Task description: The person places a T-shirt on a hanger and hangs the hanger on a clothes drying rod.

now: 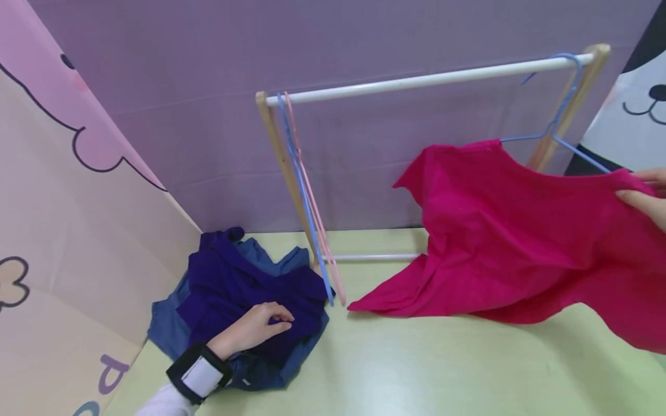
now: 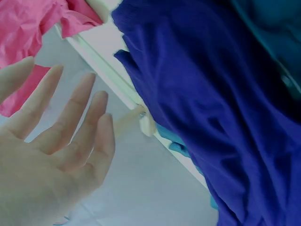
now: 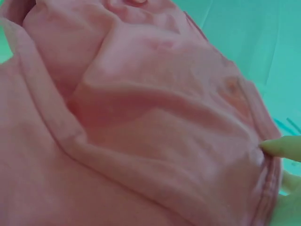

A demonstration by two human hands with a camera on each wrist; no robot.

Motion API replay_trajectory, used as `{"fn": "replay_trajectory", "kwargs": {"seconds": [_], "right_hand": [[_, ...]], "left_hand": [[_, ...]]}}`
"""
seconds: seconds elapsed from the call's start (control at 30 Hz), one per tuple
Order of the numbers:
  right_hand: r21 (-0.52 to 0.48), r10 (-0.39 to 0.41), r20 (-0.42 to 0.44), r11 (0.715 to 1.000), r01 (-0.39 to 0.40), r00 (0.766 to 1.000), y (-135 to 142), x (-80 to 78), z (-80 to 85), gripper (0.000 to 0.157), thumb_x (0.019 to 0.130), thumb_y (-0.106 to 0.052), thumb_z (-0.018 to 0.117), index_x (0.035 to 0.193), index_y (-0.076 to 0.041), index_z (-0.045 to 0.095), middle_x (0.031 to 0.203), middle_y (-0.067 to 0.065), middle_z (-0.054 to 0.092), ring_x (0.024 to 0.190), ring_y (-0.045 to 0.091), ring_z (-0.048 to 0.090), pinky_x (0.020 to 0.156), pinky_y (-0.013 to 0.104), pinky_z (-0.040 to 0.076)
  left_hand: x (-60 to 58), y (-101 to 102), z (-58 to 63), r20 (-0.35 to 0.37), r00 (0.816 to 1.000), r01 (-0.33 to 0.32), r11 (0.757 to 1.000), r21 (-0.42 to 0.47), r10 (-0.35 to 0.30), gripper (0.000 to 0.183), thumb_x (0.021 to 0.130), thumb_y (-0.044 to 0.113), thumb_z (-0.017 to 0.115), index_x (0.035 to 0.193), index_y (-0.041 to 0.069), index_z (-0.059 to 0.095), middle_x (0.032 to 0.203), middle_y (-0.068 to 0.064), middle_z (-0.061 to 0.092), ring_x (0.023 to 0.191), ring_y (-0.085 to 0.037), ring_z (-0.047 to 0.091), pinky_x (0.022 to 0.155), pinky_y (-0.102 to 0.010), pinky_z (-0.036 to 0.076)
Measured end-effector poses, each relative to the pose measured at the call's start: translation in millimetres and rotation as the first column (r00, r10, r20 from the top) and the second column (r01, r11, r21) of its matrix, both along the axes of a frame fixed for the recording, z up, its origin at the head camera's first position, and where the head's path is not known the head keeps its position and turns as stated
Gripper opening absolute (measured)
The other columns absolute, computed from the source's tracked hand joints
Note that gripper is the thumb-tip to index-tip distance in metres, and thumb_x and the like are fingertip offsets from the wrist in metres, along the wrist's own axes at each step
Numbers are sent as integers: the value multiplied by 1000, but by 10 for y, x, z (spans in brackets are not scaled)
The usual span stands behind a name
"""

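A bright pink-red shirt [image 1: 494,231] hangs on a blue hanger [image 1: 569,98] hooked over the right end of the rack's bar. At the shirt's right shoulder my right hand [image 1: 650,196] pinches the fabric between thumb and fingers. The right wrist view shows the thumb and fingers [image 3: 284,148] gripping the shirt's edge. My left hand [image 1: 260,326] hovers over or rests near a dark blue garment [image 1: 234,283], with its fingers loosely bent and nothing held. In the left wrist view, that hand's palm and spread fingers [image 2: 77,117] are visible beside the dark blue cloth.
A small wooden rack with a white bar [image 1: 416,85] stands against the purple backdrop. Another blue hanger [image 1: 307,202] and a pink hanger [image 1: 324,242] hang at its left end. Greyish-blue clothing [image 1: 169,323] lies under the dark blue garment on the pale green table [image 1: 395,370].
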State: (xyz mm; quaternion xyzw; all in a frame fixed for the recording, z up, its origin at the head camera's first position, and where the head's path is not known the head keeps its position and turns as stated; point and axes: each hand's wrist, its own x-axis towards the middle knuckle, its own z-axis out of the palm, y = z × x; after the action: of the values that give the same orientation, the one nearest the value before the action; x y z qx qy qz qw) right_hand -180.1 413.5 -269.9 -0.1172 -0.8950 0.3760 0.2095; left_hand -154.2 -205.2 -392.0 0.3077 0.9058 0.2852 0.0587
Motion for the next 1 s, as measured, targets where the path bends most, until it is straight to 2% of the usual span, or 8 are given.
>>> {"fn": "replay_trajectory", "kwargs": {"seconds": [0.13, 0.37, 0.43, 0.47, 0.53, 0.67, 0.8, 1.0], "right_hand": [[94, -16, -24, 995, 18, 1000, -23, -17, -17, 42, 90, -33, 47, 130, -39, 39, 85, -36, 35, 58, -22, 37, 42, 8, 37], [190, -4, -202, 981, 43, 979, -491, 191, 167, 36, 91, -22, 46, 126, -25, 50, 104, -22, 49, 70, -23, 33, 56, 0, 29], [242, 54, -285, 970, 18, 957, -722, 299, 240, 33, 90, -15, 48, 121, -13, 55, 104, -24, 49, 77, -23, 33, 68, 1, 28], [273, 91, -296, 962, -7, 951, -835, 363, 279, 31, 89, -11, 48, 119, -7, 56, 107, -14, 52, 83, -17, 39, 72, 1, 27], [347, 190, -362, 936, -57, 912, -985, 445, 290, 25, 85, -4, 52, 109, -1, 61, 103, -13, 51, 98, -4, 38, 84, 6, 21], [478, 347, -301, 861, -174, 889, -1191, 584, 247, 22, 79, 5, 58, 102, 5, 60, 104, 24, 50, 98, 28, 39, 87, 8, 16], [546, 473, -266, 792, -273, 840, -1289, 644, 81, 24, 73, 6, 65, 96, 2, 63, 100, 18, 54, 92, 26, 40, 82, 4, 16], [575, 605, -224, 715, -397, 764, -1363, 695, -201, 21, 76, -16, 70, 93, -4, 64, 97, 4, 54, 97, 0, 36, 80, 0, 25]], "left_hand": [[-27, -128, 8, 56, 998, 14, 998, -63, -10, 18, 83, 14, 60, 92, -1, 64, 84, -4, 60, 79, -22, 56, 70, -34, 46], [-74, -381, -5, 104, 994, -24, 990, -140, 39, 23, 81, 16, 62, 94, -3, 62, 86, -9, 60, 79, -23, 56, 67, -31, 44], [-77, -459, -10, 108, 992, -51, 987, -154, 68, 23, 80, 15, 63, 94, -3, 62, 85, -9, 60, 79, -23, 56, 66, -30, 44], [-76, -495, -13, 113, 990, -68, 985, -160, 86, 23, 79, 15, 63, 94, -4, 61, 84, -10, 60, 78, -24, 56, 66, -31, 44], [-75, -565, -21, 114, 987, -93, 981, -173, 114, 24, 79, 14, 64, 94, -4, 61, 83, -10, 60, 77, -24, 56, 65, -31, 44], [-81, -687, -58, 105, 985, -113, 976, -187, 134, 27, 76, 14, 66, 95, -5, 60, 82, -12, 60, 77, -26, 56, 65, -33, 44], [-101, -790, -122, 110, 985, -109, 973, -203, 134, 35, 73, 18, 69, 99, -4, 60, 88, -15, 61, 80, -28, 55, 67, -34, 44], [-90, -893, -247, 114, 981, -124, 959, -254, 157, 41, 71, 26, 72, 100, -2, 62, 90, -15, 59, 79, -24, 52, 66, -34, 42]]}}
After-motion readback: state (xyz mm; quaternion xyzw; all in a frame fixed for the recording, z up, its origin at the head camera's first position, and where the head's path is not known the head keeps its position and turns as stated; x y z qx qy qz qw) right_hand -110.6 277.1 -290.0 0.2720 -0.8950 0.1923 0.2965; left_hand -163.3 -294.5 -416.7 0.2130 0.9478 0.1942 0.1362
